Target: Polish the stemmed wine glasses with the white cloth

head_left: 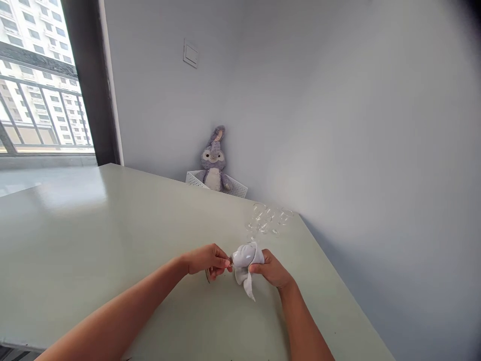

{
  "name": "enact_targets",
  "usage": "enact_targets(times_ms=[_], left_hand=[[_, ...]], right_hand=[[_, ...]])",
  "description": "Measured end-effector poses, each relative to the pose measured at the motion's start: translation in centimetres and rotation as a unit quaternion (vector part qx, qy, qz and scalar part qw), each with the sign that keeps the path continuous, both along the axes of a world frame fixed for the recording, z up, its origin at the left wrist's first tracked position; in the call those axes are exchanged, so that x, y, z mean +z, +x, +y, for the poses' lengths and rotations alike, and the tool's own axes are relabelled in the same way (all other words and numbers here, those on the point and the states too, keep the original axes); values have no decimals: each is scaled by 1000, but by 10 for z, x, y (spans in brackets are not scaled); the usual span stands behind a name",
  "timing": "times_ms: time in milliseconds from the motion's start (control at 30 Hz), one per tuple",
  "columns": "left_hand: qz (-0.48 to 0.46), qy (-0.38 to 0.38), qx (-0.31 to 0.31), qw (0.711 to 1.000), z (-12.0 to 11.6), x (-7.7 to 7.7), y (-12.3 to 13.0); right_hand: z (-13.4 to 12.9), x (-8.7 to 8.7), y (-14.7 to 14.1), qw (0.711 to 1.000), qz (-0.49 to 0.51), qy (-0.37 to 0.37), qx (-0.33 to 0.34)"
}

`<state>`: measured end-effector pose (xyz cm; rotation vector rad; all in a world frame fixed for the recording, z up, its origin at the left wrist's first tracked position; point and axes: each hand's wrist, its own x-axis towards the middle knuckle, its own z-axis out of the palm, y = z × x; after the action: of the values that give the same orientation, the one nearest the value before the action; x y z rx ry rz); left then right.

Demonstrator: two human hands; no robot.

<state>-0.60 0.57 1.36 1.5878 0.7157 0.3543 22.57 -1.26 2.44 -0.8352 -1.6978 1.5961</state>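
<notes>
A clear stemmed glass (244, 254) lies on its side in the air above the table, its bowl pointing right. My left hand (212, 260) pinches its stem, with the round foot partly hidden by the fingers. Wrapped around the rim end of the bowl is a white cloth (257, 254), and one corner of it hangs down. My right hand (271, 268) is closed on the cloth and the bowl inside it, thumb in front.
Several clear glasses (263, 218) stand just beyond my hands on the pale table (150, 215). At its back edge, a purple plush toy (213, 163) sits in a white basket (237, 189). Walls rise behind and at the right.
</notes>
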Motion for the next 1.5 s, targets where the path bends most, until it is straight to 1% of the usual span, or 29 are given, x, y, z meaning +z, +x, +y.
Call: enact_targets(times_ms=[33, 67, 100, 133, 167, 233, 267, 300, 333, 367, 400, 500, 567, 633, 667, 733, 833, 900, 967, 1033, 1067, 1133, 1200, 1267, 1333, 1400, 1433, 1467, 1500], left_hand=[[-2, -18, -9, 1000, 0, -1, 2], [15, -10, 2, 1000, -1, -2, 4], [44, 32, 36, 998, -1, -4, 5], [78, 107, 83, 988, -2, -4, 7], [112, 207, 136, 963, -2, -5, 8], [164, 412, 215, 870, -1, -6, 8], [180, 489, 227, 823, 0, -6, 7], [191, 539, 222, 790, 2, -7, 5], [201, 563, 210, 774, 3, -7, 3], [209, 567, 196, 772, 5, -8, 1], [212, 558, 181, 782, 6, -8, -1], [199, 469, 161, 845, 9, -8, -5], [168, 357, 139, 908, 8, -5, -6], [117, 207, 85, 968, 7, 0, -7], [85, 132, 50, 986, 7, 2, -9], [29, 21, -12, 999, 7, 8, -14], [-14, -38, -45, 998, 11, 12, -26], [-29, -33, -13, 999, 17, 13, -36], [-39, -4, 67, 997, 24, 12, -45], [-3, 62, 180, 982, 31, 9, -50], [29, 99, 232, 967, 34, 7, -51], [96, 158, 296, 937, 36, 2, -46], [135, 195, 307, 922, 32, -3, -35], [151, 235, 292, 915, 22, -6, -20], [156, 280, 273, 907, 9, -7, -4], [159, 340, 244, 894, -3, -6, 8], [167, 384, 224, 880, -7, -5, 12], [178, 435, 200, 859, -10, -5, 14], [190, 487, 177, 834, -12, -5, 15]], right_hand=[[1, 0, 1, 1000, 2, -4, -2], [1, -1, 0, 1000, 8, -16, -14], [3, -4, -3, 999, 19, -31, -41], [4, -7, -8, 995, 36, -49, -79], [5, -11, -14, 989, 61, -67, -121], [6, -19, -27, 971, 117, -97, -187], [5, -22, -33, 966, 135, -107, -194], [4, -24, -38, 967, 136, -115, -181], [3, -25, -41, 974, 118, -118, -156], [1, -26, -43, 981, 87, -115, -130], [0, -25, -43, 987, 49, -106, -109], [-2, -19, -37, 992, -38, -74, -90], [-3, -12, -30, 994, -49, -65, -71], [-5, -4, -22, 997, -38, -57, -23], [-6, 0, -18, 998, -30, -49, 3], [-7, 7, -10, 999, -22, -25, 39], [-5, 10, -1, 1000, -18, 12, 20], [0, 8, 3, 998, 1, 37, -53], [4, 5, 4, 982, 8, 85, -170], [6, 1, 0, 943, -34, 169, -284], [5, -1, -5, 917, -72, 229, -317], [0, -4, -18, 861, -162, 366, -314], [-7, -7, -35, 807, -250, 475, -247], [-14, -9, -52, 763, -325, 523, -196], [-17, -10, -63, 736, -365, 533, -202], [-15, -10, -65, 734, -366, 518, -242], [-13, -10, -63, 749, -352, 495, -265], [-10, -10, -60, 774, -326, 459, -289], [-6, -10, -55, 811, -285, 404, -312]])
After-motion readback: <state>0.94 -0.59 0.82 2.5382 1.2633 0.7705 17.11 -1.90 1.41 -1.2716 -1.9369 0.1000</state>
